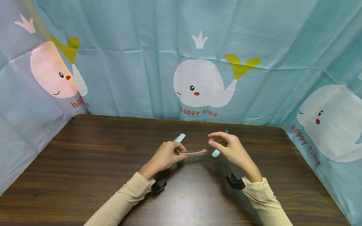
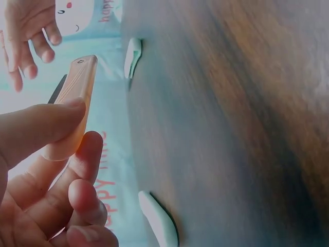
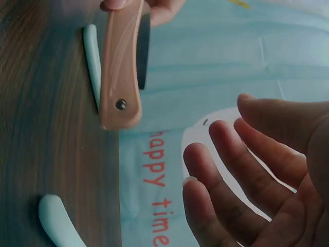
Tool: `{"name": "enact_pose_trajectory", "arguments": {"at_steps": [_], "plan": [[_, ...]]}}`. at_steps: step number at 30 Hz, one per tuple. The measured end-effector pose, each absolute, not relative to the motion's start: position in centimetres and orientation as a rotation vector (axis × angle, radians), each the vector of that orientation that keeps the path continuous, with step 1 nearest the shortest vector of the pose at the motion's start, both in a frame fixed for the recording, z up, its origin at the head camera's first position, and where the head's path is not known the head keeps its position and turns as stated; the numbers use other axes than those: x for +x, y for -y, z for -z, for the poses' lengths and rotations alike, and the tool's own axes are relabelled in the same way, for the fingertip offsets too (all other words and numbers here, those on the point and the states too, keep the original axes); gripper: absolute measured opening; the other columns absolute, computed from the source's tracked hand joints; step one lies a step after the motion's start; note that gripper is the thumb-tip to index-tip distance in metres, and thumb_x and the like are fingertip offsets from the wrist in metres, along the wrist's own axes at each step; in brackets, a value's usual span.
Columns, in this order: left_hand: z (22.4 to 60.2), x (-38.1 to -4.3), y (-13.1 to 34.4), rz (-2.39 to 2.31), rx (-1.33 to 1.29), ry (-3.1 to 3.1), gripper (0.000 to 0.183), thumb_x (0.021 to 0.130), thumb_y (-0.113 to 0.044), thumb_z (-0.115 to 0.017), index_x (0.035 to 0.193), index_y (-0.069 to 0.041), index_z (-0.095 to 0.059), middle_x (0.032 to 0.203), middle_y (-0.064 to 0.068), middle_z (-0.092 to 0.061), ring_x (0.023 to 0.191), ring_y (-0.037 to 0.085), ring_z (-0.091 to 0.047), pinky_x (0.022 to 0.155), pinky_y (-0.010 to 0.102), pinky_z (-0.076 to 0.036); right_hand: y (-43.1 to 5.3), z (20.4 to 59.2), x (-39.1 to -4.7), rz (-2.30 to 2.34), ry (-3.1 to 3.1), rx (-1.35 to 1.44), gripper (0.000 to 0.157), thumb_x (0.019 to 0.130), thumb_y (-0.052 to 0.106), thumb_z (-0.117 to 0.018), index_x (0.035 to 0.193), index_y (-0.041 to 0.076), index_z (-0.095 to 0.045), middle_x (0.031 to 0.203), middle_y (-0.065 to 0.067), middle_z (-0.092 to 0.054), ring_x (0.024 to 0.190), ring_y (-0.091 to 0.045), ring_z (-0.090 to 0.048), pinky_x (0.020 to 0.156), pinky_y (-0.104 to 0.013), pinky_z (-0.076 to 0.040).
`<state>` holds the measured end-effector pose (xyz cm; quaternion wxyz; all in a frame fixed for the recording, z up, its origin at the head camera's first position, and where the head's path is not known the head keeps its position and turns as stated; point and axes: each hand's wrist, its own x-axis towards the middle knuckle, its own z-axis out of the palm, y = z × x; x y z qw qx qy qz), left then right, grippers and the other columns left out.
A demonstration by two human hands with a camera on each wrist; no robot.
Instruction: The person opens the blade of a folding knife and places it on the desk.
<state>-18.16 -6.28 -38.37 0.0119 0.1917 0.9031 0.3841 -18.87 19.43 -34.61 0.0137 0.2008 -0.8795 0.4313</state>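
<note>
My left hand pinches a folding knife with a pale orange handle between thumb and fingers, above the table. Its riveted end points toward my right hand. A strip of dark blade shows along the side of the handle in the right wrist view. My right hand is off to the right, holding nothing, its fingers loosely bent and apart from the knife. Behind it lies a mint-handled knife with its blade pointing away. Another mint knife lies just beyond my left hand, partly hidden by it.
The dark wooden table has its far edge against a blue curtain printed with whales. The curtain also hangs along both sides. A black wrist device is at my left cuff, another at the right.
</note>
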Motion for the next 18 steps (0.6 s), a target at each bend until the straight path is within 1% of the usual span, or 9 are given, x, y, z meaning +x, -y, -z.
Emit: {"name": "enact_pose_trajectory", "arguments": {"at_steps": [1,3,5,8,9,11,15,18], "plan": [[38.4,-18.1,6.3,-1.208,0.601,-2.812,0.013,0.082,-0.019,-0.081,0.09,-0.012,-0.074,0.072,-0.005,-0.067,0.062,0.002,-0.054,0.06,0.02,-0.044,-19.2,34.7,-18.8,-1.347,2.741,0.646,0.024,0.093,0.021,-0.07,0.116,0.014,-0.07,0.105,-0.005,-0.075,0.088,-0.027,-0.07,0.073,-0.027,-0.053],[38.3,-18.0,6.3,-1.23,0.599,-2.799,0.012,0.082,-0.018,-0.081,0.09,-0.012,-0.074,0.072,-0.005,-0.067,0.061,0.003,-0.053,0.059,0.02,-0.043,-18.8,34.9,-18.7,-1.359,2.74,0.7,0.023,0.092,0.019,-0.071,0.115,0.013,-0.071,0.105,-0.006,-0.075,0.087,-0.026,-0.071,0.072,-0.028,-0.054],[38.2,-17.8,6.2,-1.248,0.6,-2.784,0.011,0.082,-0.017,-0.08,0.09,-0.012,-0.074,0.072,-0.005,-0.066,0.061,0.003,-0.053,0.058,0.02,-0.042,-18.4,35.2,-18.6,-1.357,2.738,0.759,0.022,0.091,0.017,-0.072,0.113,0.012,-0.072,0.104,-0.006,-0.075,0.085,-0.02,-0.071,0.071,-0.027,-0.055],[38.1,-17.6,6.1,-1.266,0.595,-2.763,0.011,0.083,-0.017,-0.08,0.09,-0.012,-0.074,0.072,-0.005,-0.066,0.06,0.004,-0.053,0.057,0.02,-0.042,-17.8,35.7,-18.6,-1.307,2.73,0.845,0.021,0.09,0.015,-0.074,0.11,0.011,-0.073,0.102,-0.005,-0.075,0.084,-0.009,-0.069,0.072,-0.025,-0.055],[38.1,-17.5,6.1,-1.268,0.595,-2.757,0.011,0.083,-0.017,-0.08,0.09,-0.012,-0.074,0.072,-0.006,-0.066,0.06,0.004,-0.053,0.056,0.02,-0.041,-17.6,35.8,-18.6,-1.289,2.722,0.873,0.02,0.089,0.015,-0.074,0.109,0.011,-0.074,0.101,-0.005,-0.075,0.084,-0.008,-0.069,0.073,-0.025,-0.054],[38.1,-17.4,6.0,-1.273,0.594,-2.751,0.011,0.083,-0.017,-0.08,0.091,-0.012,-0.074,0.072,-0.005,-0.066,0.059,0.004,-0.053,0.056,0.02,-0.041,-17.4,36.1,-18.6,-1.247,2.707,0.922,0.02,0.089,0.014,-0.075,0.108,0.01,-0.074,0.101,-0.005,-0.075,0.084,-0.006,-0.068,0.074,-0.024,-0.053],[38.1,-17.2,6.0,-1.291,0.607,-2.743,0.014,0.083,-0.017,-0.08,0.093,-0.009,-0.074,0.072,-0.005,-0.067,0.059,0.004,-0.052,0.055,0.02,-0.041,-17.1,36.5,-18.5,-1.207,2.688,0.996,0.019,0.088,0.014,-0.075,0.106,0.008,-0.075,0.098,-0.006,-0.075,0.082,-0.008,-0.067,0.073,-0.025,-0.053],[38.1,-17.0,5.9,-1.312,0.621,-2.737,0.014,0.083,-0.017,-0.08,0.093,-0.009,-0.074,0.073,-0.004,-0.067,0.059,0.004,-0.053,0.055,0.02,-0.042,-17.0,36.6,-18.4,-1.186,2.684,1.044,0.018,0.087,0.012,-0.075,0.105,0.007,-0.075,0.094,-0.002,-0.074,0.081,-0.005,-0.066,0.073,-0.024,-0.053]]}}
